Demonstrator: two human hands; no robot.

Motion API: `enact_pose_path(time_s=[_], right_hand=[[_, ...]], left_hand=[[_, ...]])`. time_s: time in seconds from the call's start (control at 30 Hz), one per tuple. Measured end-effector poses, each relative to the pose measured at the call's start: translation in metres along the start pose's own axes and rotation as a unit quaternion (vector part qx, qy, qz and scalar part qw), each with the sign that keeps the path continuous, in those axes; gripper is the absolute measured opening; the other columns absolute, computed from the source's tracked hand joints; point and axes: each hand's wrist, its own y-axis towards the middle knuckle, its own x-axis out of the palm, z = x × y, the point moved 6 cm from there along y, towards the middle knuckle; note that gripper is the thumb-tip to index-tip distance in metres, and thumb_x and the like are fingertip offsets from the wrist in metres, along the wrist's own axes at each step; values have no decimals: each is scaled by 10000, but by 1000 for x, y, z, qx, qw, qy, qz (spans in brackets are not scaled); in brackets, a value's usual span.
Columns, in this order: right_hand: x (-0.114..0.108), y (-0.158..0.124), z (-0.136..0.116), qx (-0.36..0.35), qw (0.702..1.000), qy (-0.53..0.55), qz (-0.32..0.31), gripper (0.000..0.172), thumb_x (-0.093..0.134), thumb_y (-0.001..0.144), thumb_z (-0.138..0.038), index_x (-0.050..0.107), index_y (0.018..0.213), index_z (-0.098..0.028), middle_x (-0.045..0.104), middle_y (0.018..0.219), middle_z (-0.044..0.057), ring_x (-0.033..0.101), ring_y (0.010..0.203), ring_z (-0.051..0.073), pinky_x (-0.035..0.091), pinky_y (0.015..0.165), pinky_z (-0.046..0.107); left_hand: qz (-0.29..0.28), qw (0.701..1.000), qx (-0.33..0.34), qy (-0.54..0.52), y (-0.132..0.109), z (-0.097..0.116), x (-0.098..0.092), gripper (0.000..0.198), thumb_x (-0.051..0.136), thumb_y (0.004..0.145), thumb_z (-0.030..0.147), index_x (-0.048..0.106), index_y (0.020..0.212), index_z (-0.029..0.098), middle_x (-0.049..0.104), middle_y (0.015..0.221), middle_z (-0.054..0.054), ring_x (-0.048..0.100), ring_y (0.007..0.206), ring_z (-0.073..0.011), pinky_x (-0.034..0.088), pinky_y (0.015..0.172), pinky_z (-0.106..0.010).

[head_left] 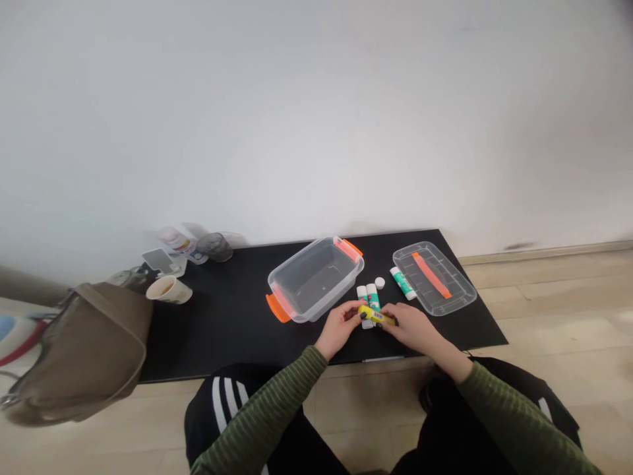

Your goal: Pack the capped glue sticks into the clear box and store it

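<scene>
In the head view, your left hand (341, 328) and right hand (414, 326) hold the yellow tube (368, 313) between pinched fingers (352, 322) above the worktop (208, 336), where a slack grip could drop it onto the green-and-white sticks (372, 297), setting them rolling; its label (378, 316) shows barcode-like stripes, but no legible brand or writing.

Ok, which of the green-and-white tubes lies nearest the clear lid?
The lone one, beside the left edge of the lid; the others lie together, partly hidden by the yellow tube.
</scene>
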Motion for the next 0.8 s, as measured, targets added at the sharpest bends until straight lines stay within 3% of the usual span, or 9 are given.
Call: enact_pose_path(time_s=[0.13, 0.3, 0.47, 0.67, 0.8], right_hand=[[-8, -2, 1, -4, 998, -57, 30, 197, 554, 905, -345, 663, 1033, -241, 607, 927, 51, 603, 856, 160, 392, 697, 219], [-10, 0, 12, 17, 996, -68, 64, 189, 536, 925, -345, 648, 994, -209, 619, 856, 55, 606, 852, 181, 400, 719, 237], [-5, 7, 28, 94, 991, -65, 76, 144, 550, 908, -305, 627, 887, -185, 681, 794, 55, 647, 781, 194, 370, 664, 258], [3, 19, 39, 151, 983, -84, 68, 223, 566, 896, -360, 649, 830, -164, 710, 778, 100, 679, 753, 223, 380, 616, 280], [9, 26, 38, 165, 981, -95, 46, 242, 562, 899, -356, 674, 875, -142, 726, 838, 129, 693, 814, 228, 412, 646, 276]], left_hand=[[8, 1000, 22, 10, 5, -2, 2, 441, 787, 739, 337, 684, 1129, 162, 693, 1195, -132, 654, 1091, -255, 452, 1051, -452], [23, 999, 22, 7, 1, -4, -2, 436, 774, 748, 320, 662, 1136, 156, 690, 1175, -144, 666, 1051, -242, 479, 1014, -442], [14, 994, 56, 95, 4, 8, 6, 280, 674, 821, 267, 692, 1086, 179, 696, 1148, -124, 646, 1077, -244, 470, 1011, -424], [-1, 959, 163, 233, 51, 29, 30, 326, 608, 799, 167, 704, 1105, 224, 637, 1269, -100, 532, 1238, -267, 317, 1145, -430], [9, 923, 139, 358, 94, 17, 44, 307, 606, 764, 125, 701, 1050, 178, 625, 1269, -148, 511, 1255, -296, 280, 1151, -425]])
